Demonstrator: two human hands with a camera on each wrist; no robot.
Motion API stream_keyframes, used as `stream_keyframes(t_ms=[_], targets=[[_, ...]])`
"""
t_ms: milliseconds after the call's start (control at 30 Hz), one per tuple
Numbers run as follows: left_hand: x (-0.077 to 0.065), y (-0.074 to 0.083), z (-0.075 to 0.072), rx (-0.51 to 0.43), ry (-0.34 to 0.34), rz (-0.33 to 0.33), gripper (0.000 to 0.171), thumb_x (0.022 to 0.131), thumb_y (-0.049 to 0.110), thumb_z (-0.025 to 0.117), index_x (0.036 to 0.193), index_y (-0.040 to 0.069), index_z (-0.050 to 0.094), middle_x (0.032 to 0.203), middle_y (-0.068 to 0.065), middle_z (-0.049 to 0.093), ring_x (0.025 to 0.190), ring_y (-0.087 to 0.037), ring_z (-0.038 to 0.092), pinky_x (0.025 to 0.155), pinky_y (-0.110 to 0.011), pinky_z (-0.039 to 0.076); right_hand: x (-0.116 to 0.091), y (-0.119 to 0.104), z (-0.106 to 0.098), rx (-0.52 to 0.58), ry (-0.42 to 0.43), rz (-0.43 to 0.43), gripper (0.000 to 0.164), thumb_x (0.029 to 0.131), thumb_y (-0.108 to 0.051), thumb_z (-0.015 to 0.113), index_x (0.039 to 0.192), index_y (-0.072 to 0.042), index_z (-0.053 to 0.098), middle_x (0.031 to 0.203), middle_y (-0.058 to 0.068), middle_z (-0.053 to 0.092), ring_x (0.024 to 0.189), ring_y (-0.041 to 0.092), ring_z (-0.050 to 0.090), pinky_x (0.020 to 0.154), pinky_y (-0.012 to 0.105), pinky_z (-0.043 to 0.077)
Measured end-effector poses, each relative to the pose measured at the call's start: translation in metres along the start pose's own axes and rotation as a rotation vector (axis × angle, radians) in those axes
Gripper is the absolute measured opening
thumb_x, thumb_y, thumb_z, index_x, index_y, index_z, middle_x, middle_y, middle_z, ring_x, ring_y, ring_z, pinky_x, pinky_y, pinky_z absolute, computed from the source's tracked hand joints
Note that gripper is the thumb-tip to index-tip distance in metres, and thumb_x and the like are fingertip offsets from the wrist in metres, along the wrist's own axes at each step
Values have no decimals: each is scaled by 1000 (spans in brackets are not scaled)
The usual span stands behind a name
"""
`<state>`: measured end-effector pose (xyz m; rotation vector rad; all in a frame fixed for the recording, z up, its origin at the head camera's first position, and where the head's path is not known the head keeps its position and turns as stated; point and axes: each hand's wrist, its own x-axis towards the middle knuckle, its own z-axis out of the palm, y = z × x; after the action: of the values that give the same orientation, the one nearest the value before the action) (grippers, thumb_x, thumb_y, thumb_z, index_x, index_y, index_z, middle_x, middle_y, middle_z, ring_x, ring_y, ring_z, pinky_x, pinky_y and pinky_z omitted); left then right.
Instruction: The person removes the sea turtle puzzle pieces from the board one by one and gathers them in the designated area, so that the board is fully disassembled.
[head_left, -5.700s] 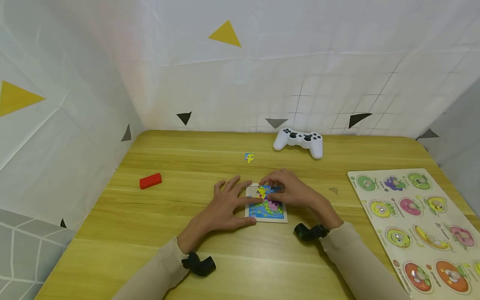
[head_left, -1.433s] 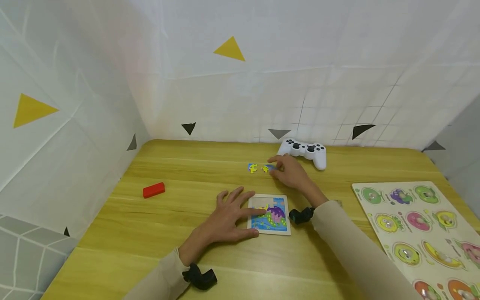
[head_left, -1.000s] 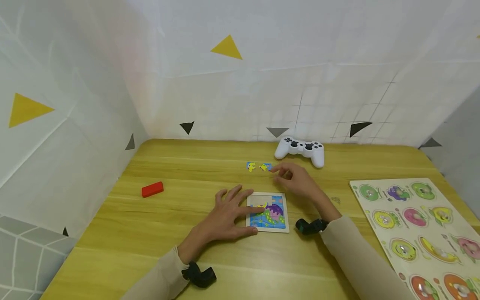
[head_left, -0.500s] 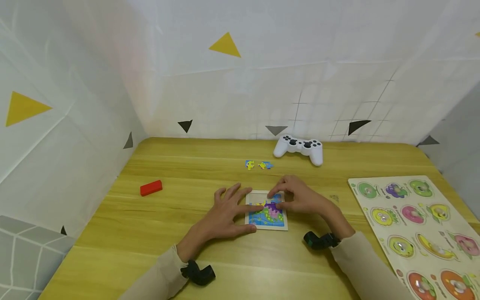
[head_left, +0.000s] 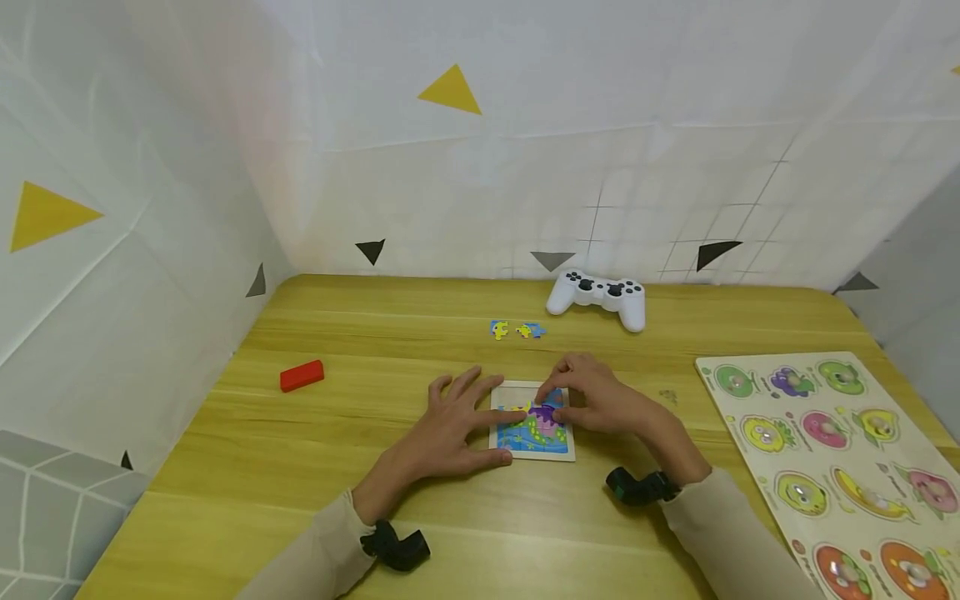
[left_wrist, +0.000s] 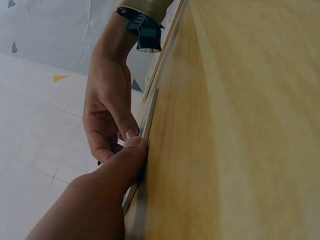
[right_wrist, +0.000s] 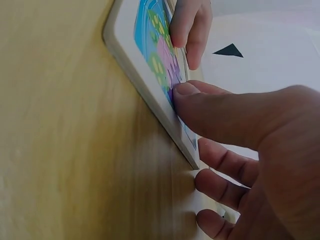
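Note:
A small jigsaw puzzle (head_left: 536, 447) with a sea picture lies flat in its pale frame (head_left: 534, 457); bare backing shows at its upper left. My left hand (head_left: 453, 429) spreads its straight fingers over the left side, its index finger on the picture and its thumb at the lower left edge. With thumb and index finger my right hand (head_left: 600, 402) pinches a puzzle piece at the upper right, mostly hidden by the fingers. In the right wrist view, the right thumb (right_wrist: 215, 112) presses against the picture. Two loose puzzle pieces, one yellow and blue (head_left: 499, 330), the other with a yellow fish (head_left: 531, 331), lie beyond the frame.
A white game controller (head_left: 597, 298) lies at the table's back. Far to the left is a red block (head_left: 302, 376). A large fruit knob-puzzle board (head_left: 825, 450) covers the right side. Light cloth walls (head_left: 525, 183) stand behind the table.
My right hand set the yellow fish piece beside the other loose piece, let go, then came back to the puzzle's upper right. My left hand has stayed on the left side.

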<state>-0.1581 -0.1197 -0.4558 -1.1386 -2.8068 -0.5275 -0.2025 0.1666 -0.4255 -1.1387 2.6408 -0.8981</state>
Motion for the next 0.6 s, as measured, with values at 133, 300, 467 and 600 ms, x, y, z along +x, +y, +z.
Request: stream_keyframes(t_ms=[133,300,467,600], targets=[[0,0,0,0,-2,-7,59,91,69,59,145,47,53,164,-6,35,155,-41,22,113,-70,16,0,0,0,-5,9,-4,22,88,-9,76,105,-24,76,108,4,58,105,21,47,89,40,35],[0,-1,1,-18,-8,-43,67,87,70,64,147,43,52,165,-2,35,155,-38,23,114,-66,17,-1,-2,1,1,19,7,22,87,-8,78,104,-23,76,108,3,59,105,22,47,91,42,35],[0,0,0,-82,-2,-91,66,83,71,68,136,35,56,164,3,37,156,-33,23,117,-64,16,-2,-4,0,9,11,21,22,87,-9,78,104,-23,76,108,3,60,106,21,48,92,43,35],[0,0,0,-97,9,-104,60,81,73,69,123,31,58,164,4,38,156,-32,23,118,-62,15,-2,-4,-1,11,7,17,23,88,-9,78,105,-24,75,107,2,61,105,20,50,93,43,36]])
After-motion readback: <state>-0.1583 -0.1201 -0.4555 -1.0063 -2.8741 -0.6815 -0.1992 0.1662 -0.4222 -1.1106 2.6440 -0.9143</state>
